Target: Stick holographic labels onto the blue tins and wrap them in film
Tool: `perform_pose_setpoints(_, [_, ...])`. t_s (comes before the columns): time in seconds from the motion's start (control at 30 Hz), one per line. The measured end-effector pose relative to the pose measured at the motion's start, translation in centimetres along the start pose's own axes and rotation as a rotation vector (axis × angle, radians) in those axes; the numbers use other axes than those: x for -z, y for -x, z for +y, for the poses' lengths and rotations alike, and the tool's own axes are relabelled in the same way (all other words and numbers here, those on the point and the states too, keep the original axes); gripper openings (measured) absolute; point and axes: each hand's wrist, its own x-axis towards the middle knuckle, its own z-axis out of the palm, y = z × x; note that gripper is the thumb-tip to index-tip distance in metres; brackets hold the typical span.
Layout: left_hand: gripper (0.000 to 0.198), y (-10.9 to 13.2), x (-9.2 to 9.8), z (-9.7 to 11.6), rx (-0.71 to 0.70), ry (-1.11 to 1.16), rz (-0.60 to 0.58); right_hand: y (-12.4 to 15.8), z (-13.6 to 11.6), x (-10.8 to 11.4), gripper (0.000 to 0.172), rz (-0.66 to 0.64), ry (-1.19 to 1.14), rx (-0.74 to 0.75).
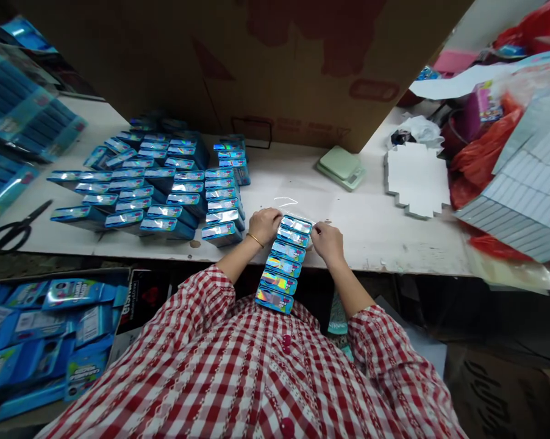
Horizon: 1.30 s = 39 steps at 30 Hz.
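Observation:
A row of several small blue boxes (282,266) with shiny ends runs from the table edge back to my checked shirt. At its far end, thin bright glints show a clear plastic film (286,201) that is hard to make out. My left hand (266,224), with a gold bangle at the wrist, is closed in a pinch at the far left corner of the row. On the opposite corner my right hand (327,241) is pinched too, its fingertips against the side of the row. Both hands seem to grip the film's edges.
Many upright blue boxes (158,228) stand grouped left, near black scissors (16,231). Wrapped packs (32,116) rise at far left. Behind are a large carton (302,73) and green scale (341,166); right, white flat cards (416,180). An open box (131,286) holds blue packages below.

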Motion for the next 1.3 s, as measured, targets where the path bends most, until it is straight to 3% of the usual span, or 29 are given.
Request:
perform_pose_setpoints(0.2, [0.024,-0.6,1.6,0.3,0.054,0.000,-0.052,-1.0,-0.1,1.6,0.022,-0.055,-0.084,0.058])
perform_pose_setpoints(0.3, [0.025,-0.7,2.4,0.7,-0.002,-0.113,-0.049,-0.3,-0.4,1.3,0.021,0.068,0.044,0.098])
perform_pose_setpoints(0.47, [0.023,0.8,2.9,0.6,-0.243,-0.279,0.027,1.3,0.1,-0.7,0.024,0.346,0.192,0.240])
perform_pose_setpoints(0.57, [0.027,2.2,2.2,-0.1,-0.311,-0.307,0.117,1.8,0.6,-1.4,0.027,0.489,0.179,0.360])
perform_pose_setpoints(0.63, [0.027,2.5,1.8,-0.5,-0.322,-0.291,0.163,1.6,0.6,-1.4,0.025,0.526,0.097,0.365])
perform_pose_setpoints(0.83, [0.031,2.6,1.4,-1.5,-0.347,-0.191,0.118,1.9,1.2,-1.6,0.025,0.438,-0.069,0.365])
perform_pose_setpoints(1.0, [0.029,5.5,-0.2,-2.6,-0.308,-0.041,0.098,4.9,2.7,-5.1,0.027,0.365,-0.114,0.410])
perform_pose_setpoints(1.17, [0.023,5.8,-2.6,-3.1,-0.216,0.203,0.199,5.1,2.2,-6.8,0.028,0.382,-0.251,0.305])
perform_pose_setpoints(1.3, [0.015,4.8,-3.7,-3.0,-0.076,0.431,0.161,4.7,1.8,-6.7,0.030,0.284,-0.363,0.199])
